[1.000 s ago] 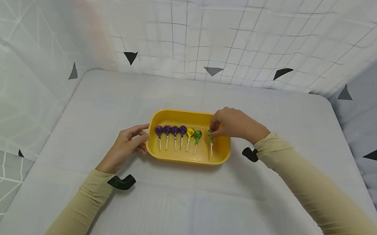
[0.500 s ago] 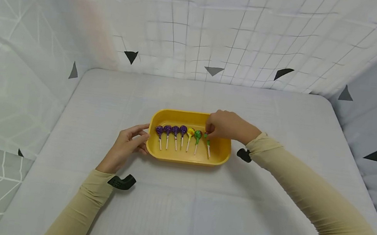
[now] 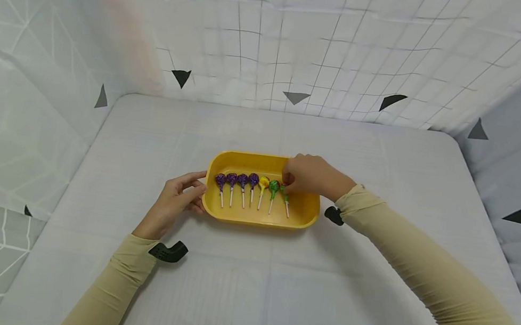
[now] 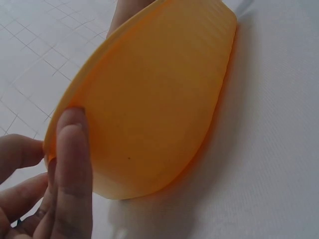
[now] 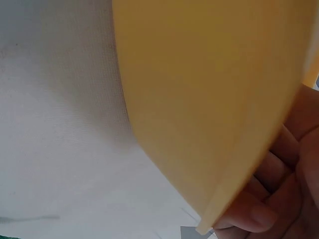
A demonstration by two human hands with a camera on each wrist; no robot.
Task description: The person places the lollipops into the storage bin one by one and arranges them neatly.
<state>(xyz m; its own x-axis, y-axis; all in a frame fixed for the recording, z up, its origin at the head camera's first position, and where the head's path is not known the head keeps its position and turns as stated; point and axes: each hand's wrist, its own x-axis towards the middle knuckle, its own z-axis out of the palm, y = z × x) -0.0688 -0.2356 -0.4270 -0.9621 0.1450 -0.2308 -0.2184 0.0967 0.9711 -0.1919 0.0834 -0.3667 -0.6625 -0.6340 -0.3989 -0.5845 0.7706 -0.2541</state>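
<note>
A yellow tray (image 3: 244, 217) holds a row of lollipops. From the left come several purple ones (image 3: 242, 181), then a yellow one (image 3: 264, 183) and a green one (image 3: 274, 186), their sticks toward the person. At the row's right end my right hand (image 3: 313, 175) reaches over the tray and pinches another green lollipop (image 3: 286, 203); its head is mostly hidden by the fingers. My left hand (image 3: 174, 201) grips the tray's left end by the rim. In the left wrist view a finger (image 4: 75, 164) lies against the outer wall below the rim.
The tray stands mid-table on a white cloth (image 3: 227, 287). White sheets with printed lines (image 3: 299, 38) rise at the back and both sides. Black wrist devices sit on the left (image 3: 169, 252) and right (image 3: 334, 215) wrists.
My right hand has moved left with the green lollipop, bringing it close beside the other green one, its stick now slanting. The left hand stays at the tray.
</note>
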